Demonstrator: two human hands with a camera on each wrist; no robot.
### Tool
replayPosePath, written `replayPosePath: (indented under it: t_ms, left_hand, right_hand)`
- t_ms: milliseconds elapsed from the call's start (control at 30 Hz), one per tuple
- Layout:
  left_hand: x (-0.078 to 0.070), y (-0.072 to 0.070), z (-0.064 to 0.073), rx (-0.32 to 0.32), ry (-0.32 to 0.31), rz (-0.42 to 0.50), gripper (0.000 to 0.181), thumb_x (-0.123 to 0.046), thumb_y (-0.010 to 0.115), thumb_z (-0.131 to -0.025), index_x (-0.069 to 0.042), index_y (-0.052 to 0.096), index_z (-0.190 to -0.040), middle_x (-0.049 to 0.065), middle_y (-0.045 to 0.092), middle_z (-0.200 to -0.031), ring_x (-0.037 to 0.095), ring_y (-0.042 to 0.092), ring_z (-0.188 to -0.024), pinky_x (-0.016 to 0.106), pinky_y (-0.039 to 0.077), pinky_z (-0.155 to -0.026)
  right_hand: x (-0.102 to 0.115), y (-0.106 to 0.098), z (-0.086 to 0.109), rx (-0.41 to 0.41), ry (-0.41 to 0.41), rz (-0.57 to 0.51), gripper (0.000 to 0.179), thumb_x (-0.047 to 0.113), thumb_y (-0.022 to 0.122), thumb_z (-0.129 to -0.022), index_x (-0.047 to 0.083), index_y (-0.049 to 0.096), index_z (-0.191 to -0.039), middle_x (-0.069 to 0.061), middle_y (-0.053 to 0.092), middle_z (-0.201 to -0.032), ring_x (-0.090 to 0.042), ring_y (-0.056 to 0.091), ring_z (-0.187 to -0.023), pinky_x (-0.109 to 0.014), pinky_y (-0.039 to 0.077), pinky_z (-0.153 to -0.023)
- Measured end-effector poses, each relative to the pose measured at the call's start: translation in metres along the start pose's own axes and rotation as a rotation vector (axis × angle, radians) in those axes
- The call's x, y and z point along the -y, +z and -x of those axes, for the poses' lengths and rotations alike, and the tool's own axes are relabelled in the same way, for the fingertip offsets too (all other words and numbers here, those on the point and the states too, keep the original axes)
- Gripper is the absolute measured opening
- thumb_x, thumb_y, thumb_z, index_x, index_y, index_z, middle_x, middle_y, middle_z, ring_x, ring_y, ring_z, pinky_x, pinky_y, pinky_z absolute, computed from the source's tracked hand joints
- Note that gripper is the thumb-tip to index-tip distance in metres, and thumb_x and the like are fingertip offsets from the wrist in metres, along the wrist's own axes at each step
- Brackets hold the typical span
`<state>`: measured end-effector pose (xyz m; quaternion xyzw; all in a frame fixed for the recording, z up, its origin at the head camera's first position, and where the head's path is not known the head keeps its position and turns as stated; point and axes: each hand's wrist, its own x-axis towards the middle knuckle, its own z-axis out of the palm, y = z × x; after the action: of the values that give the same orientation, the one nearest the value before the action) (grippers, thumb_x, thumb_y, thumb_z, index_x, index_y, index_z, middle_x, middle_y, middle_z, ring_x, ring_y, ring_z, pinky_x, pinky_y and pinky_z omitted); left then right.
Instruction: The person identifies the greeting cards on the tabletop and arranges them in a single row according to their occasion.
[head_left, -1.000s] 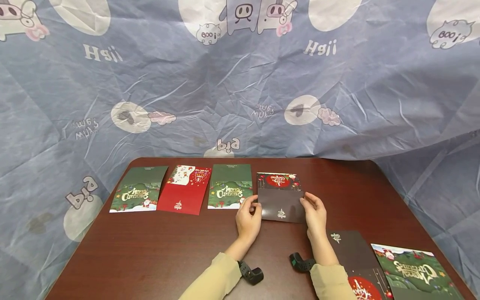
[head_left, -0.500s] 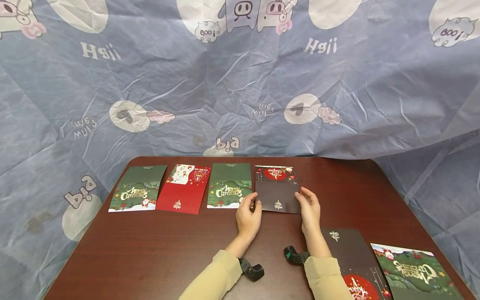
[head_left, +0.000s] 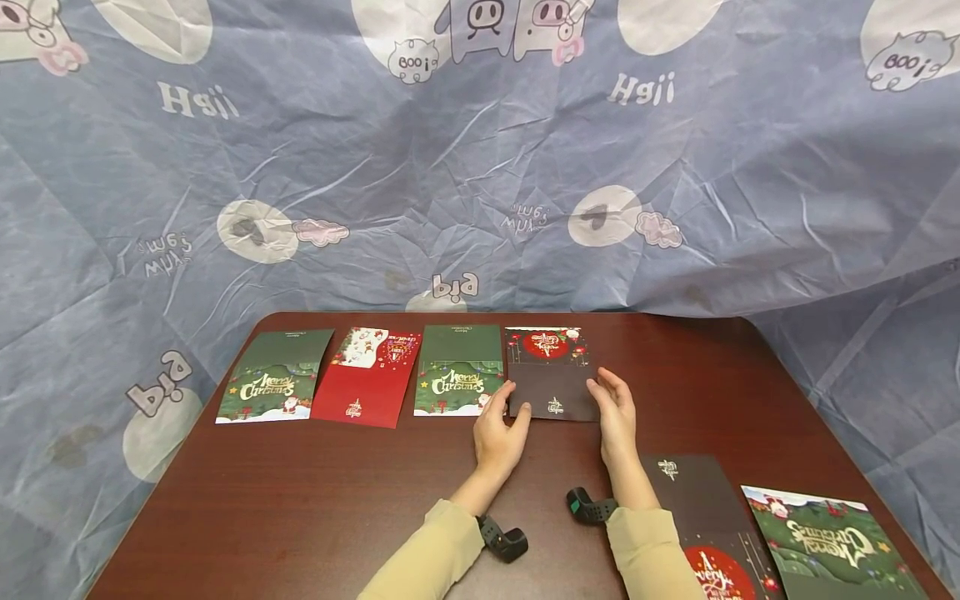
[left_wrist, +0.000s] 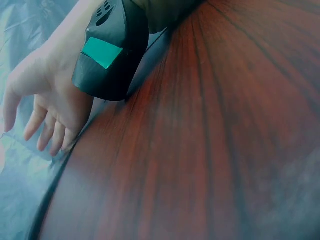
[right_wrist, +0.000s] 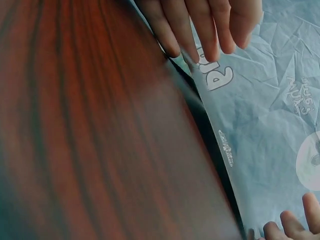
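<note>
A dark Christmas card (head_left: 551, 383) with a red round design on its upper part lies flat near the back of the table. My left hand (head_left: 498, 437) is at its left lower edge, thumb and fingers spread apart. At the card's right edge, my right hand (head_left: 618, 421) has its fingers extended and the thumb beside the card. Neither hand visibly pinches it; light fingertip contact cannot be told. In the left wrist view, the hand bearing the green-marked band has loose, extended fingers. The right wrist view shows fingers at its top and lower right.
Left of the dark card lie a green card (head_left: 459, 375), a red card (head_left: 363, 396) and another green card (head_left: 273, 379), in a row. A second dark card (head_left: 690, 500) and a green card (head_left: 832, 533) are at the right front. A printed cloth (head_left: 420, 167) hangs behind the table (head_left: 315, 508).
The dark card has moved back and slightly left, into line with the row. My right hand went the same way; its thumb and fingers have loosened from the card. The left hand barely moved.
</note>
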<state>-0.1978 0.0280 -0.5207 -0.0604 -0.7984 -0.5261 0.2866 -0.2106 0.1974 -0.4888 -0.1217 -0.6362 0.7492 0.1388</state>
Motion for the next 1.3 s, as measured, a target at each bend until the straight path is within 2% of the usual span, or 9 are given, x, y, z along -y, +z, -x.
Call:
replayPosePath:
  t_ms: [100,233,433,533,667,800,1067,1300]
  left_hand:
    - [0.000,0.000,0.000,0.014,-0.013,0.013,0.038,-0.020,0.062,-0.084,-0.002,0.064,-0.116,0.011,0.061,-0.122,0.025,0.063,-0.099,0.034,0.051,-0.080]
    - [-0.002,-0.002,0.001,-0.005,-0.020,0.041,0.036,-0.018,0.063,-0.083,-0.001,0.064,-0.115,0.012,0.062,-0.121,0.027,0.063,-0.097,0.035,0.051,-0.079]
    - [-0.001,-0.003,0.001,-0.039,0.012,0.061,0.032,-0.015,0.064,-0.082,-0.001,0.066,-0.110,0.011,0.064,-0.117,0.027,0.065,-0.093,0.036,0.052,-0.075]
    - [-0.001,-0.003,0.002,-0.038,0.030,0.069,0.030,-0.014,0.064,-0.082,-0.001,0.066,-0.109,0.011,0.065,-0.116,0.024,0.064,-0.097,0.035,0.052,-0.076]
    - [-0.002,-0.004,0.005,-0.011,0.030,0.096,0.029,-0.013,0.063,-0.083,0.000,0.066,-0.109,0.010,0.064,-0.117,0.019,0.060,-0.106,0.032,0.052,-0.082]
    - [-0.007,-0.005,0.011,0.021,0.024,0.134,0.029,-0.011,0.063,-0.083,0.001,0.065,-0.109,0.012,0.064,-0.117,0.019,0.059,-0.110,0.033,0.051,-0.084]
    - [-0.015,-0.006,0.022,0.055,0.054,0.159,0.026,-0.010,0.063,-0.084,-0.003,0.066,-0.110,0.013,0.064,-0.115,0.019,0.060,-0.108,0.034,0.052,-0.084]
    - [-0.022,-0.010,0.030,0.092,0.022,0.242,0.026,-0.007,0.062,-0.084,-0.001,0.066,-0.109,0.015,0.064,-0.114,0.021,0.059,-0.109,0.035,0.052,-0.084]
  right_hand:
    - [0.000,0.000,0.000,0.008,-0.011,0.000,0.050,0.012,0.059,-0.092,-0.004,0.040,-0.135,-0.015,0.039,-0.142,-0.023,0.031,-0.134,-0.038,0.025,-0.109]
    - [0.001,-0.001,0.001,0.011,0.001,0.015,0.051,0.013,0.059,-0.092,-0.005,0.039,-0.135,-0.017,0.039,-0.143,-0.024,0.030,-0.135,-0.039,0.024,-0.110]
    - [0.009,-0.003,0.007,0.010,0.060,0.134,0.050,0.017,0.055,-0.094,-0.003,0.039,-0.137,-0.016,0.038,-0.142,-0.027,0.033,-0.132,-0.042,0.025,-0.108]
    - [0.016,-0.006,0.010,0.032,0.098,0.195,0.049,0.019,0.054,-0.095,-0.001,0.038,-0.137,-0.017,0.038,-0.141,-0.029,0.034,-0.130,-0.044,0.025,-0.107]
    - [0.025,-0.011,0.014,0.086,0.139,0.270,0.052,0.023,0.052,-0.096,-0.001,0.036,-0.139,-0.019,0.036,-0.142,-0.032,0.030,-0.132,-0.049,0.021,-0.108]
    - [0.033,-0.013,0.019,0.128,0.162,0.308,0.055,0.024,0.052,-0.096,-0.002,0.033,-0.140,-0.021,0.033,-0.144,-0.034,0.027,-0.134,-0.051,0.019,-0.109]
    - [0.045,-0.019,0.029,0.197,0.177,0.363,0.059,0.029,0.053,-0.096,-0.001,0.030,-0.142,-0.021,0.032,-0.145,-0.035,0.025,-0.135,-0.052,0.017,-0.110]
    - [0.052,-0.028,0.038,0.240,0.184,0.383,0.065,0.034,0.052,-0.096,0.001,0.025,-0.145,-0.019,0.028,-0.148,-0.037,0.018,-0.137,-0.056,0.013,-0.109]
